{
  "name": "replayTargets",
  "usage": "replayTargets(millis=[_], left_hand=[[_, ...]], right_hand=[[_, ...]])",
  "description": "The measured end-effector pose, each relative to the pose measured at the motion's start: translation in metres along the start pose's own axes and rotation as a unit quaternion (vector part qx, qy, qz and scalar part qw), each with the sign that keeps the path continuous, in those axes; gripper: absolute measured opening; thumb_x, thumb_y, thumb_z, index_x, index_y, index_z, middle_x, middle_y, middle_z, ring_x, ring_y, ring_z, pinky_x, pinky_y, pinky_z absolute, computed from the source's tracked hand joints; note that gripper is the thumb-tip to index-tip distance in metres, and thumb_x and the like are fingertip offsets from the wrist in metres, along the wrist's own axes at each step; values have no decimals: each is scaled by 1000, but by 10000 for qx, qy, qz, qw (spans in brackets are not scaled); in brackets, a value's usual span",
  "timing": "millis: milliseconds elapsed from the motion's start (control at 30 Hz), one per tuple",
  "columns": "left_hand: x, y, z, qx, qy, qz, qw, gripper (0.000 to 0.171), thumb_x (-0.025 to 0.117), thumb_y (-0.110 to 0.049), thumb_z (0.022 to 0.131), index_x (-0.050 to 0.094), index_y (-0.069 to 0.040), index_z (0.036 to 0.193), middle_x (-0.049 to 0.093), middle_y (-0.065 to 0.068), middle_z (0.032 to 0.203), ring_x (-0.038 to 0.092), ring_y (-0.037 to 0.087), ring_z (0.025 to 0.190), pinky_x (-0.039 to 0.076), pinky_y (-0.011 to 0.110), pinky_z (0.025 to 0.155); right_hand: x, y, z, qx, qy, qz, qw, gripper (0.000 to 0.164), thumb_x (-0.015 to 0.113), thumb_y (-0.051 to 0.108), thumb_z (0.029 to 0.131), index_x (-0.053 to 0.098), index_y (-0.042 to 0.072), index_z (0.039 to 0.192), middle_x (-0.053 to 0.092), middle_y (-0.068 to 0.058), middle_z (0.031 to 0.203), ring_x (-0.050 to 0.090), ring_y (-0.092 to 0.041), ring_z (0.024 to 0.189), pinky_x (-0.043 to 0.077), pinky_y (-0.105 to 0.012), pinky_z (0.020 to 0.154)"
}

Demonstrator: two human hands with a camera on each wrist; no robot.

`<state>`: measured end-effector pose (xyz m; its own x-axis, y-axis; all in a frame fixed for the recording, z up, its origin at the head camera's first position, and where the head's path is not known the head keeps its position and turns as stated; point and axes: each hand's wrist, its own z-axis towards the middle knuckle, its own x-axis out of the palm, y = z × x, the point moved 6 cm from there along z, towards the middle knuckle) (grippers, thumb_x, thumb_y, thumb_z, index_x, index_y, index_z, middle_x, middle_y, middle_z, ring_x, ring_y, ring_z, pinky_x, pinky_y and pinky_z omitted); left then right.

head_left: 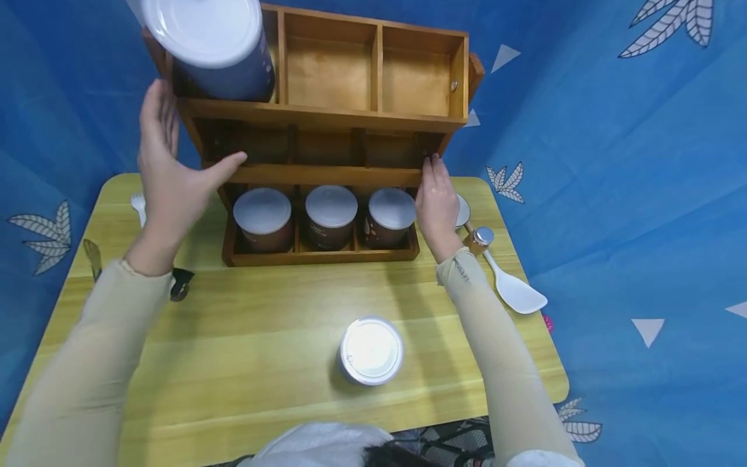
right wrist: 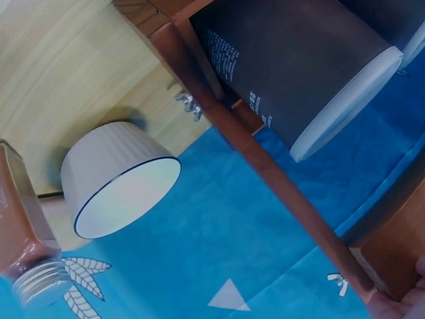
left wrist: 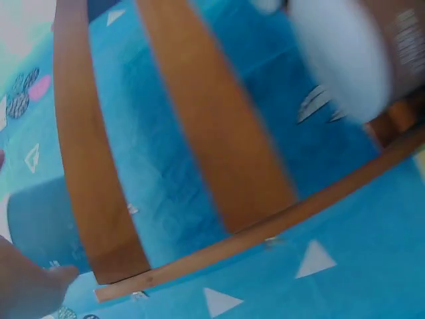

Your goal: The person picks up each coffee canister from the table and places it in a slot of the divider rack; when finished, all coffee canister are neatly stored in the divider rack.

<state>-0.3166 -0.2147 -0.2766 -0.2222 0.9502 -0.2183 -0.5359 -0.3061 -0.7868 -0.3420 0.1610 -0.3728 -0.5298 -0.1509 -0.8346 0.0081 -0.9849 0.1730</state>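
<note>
A three-tier wooden rack (head_left: 373, 122) stands at the back of the table. In its top left compartment sits a large blue canister (head_left: 236, 74) with a white lid. My left hand (head_left: 175, 165) is spread beside the rack's left side, fingers up near that canister and thumb out toward the middle tier. The left wrist view shows the thumb close below the canister (left wrist: 43, 219). My right hand (head_left: 438, 204) holds the rack's right side at the middle tier, fingertips at the wooden board (right wrist: 392, 249). Three dark lidded canisters (head_left: 331, 217) fill the bottom tier.
A white-lidded canister (head_left: 371, 351) stands on the table's front half. To the right lie a white bowl (right wrist: 119, 179), a small jar (head_left: 480, 239) with a metal lid and a white spatula (head_left: 516, 292). A white fork (head_left: 139, 206) and dark-handled utensil (head_left: 181, 284) lie left.
</note>
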Motion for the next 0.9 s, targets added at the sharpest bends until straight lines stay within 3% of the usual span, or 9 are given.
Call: replayTargets(millis=[133,267,367,500,600,667,900], left_hand=[[8,29,-44,-143,664,201,9975,111,87,0,68,20,-9,156,26,7,163,25,15,152,23,23,124],[25,59,-92,-298,1589,372,9861,118,90,-1,64,19,-12,157,26,8,163,27,26,150,27,34,124],[43,83,-131,-742,2389,405,9673,118,91,-10,66,18,-14,158,25,10,163,27,36,149,27,52,121],[72,109,-183,-1207,3404,465,9313,118,90,-24,69,15,-18,159,23,13,164,26,41,147,26,65,116],[91,118,-215,-1289,3918,456,9098,118,90,-29,68,16,-16,158,24,15,163,28,42,146,29,64,115],[101,119,-231,-1286,4133,395,9006,117,91,-30,67,18,-14,158,26,15,162,31,41,145,32,62,115],[126,113,-267,-1329,4687,49,8733,118,92,-30,65,21,-13,157,30,10,161,35,35,146,32,56,118]], right_hand=[[-1,-2,1,35,-18,-3,10000,39,38,11,105,53,0,139,50,-16,148,50,-29,136,50,-43,106],[0,-2,2,49,31,2,10000,40,37,12,105,52,1,140,49,-16,149,49,-29,137,48,-42,108],[1,0,1,60,68,20,10000,40,37,13,105,52,1,141,49,-16,149,48,-28,138,47,-41,110],[0,0,1,67,42,25,10000,40,37,12,105,52,1,140,50,-15,149,48,-28,138,47,-42,109],[1,1,1,90,66,41,9999,40,38,12,105,52,1,140,50,-15,149,48,-28,138,47,-41,110],[1,1,1,114,110,55,9999,40,38,11,105,52,2,141,49,-15,149,47,-28,139,46,-41,111],[2,0,1,126,112,63,9998,40,38,11,105,51,1,142,48,-15,150,47,-28,139,45,-40,112]])
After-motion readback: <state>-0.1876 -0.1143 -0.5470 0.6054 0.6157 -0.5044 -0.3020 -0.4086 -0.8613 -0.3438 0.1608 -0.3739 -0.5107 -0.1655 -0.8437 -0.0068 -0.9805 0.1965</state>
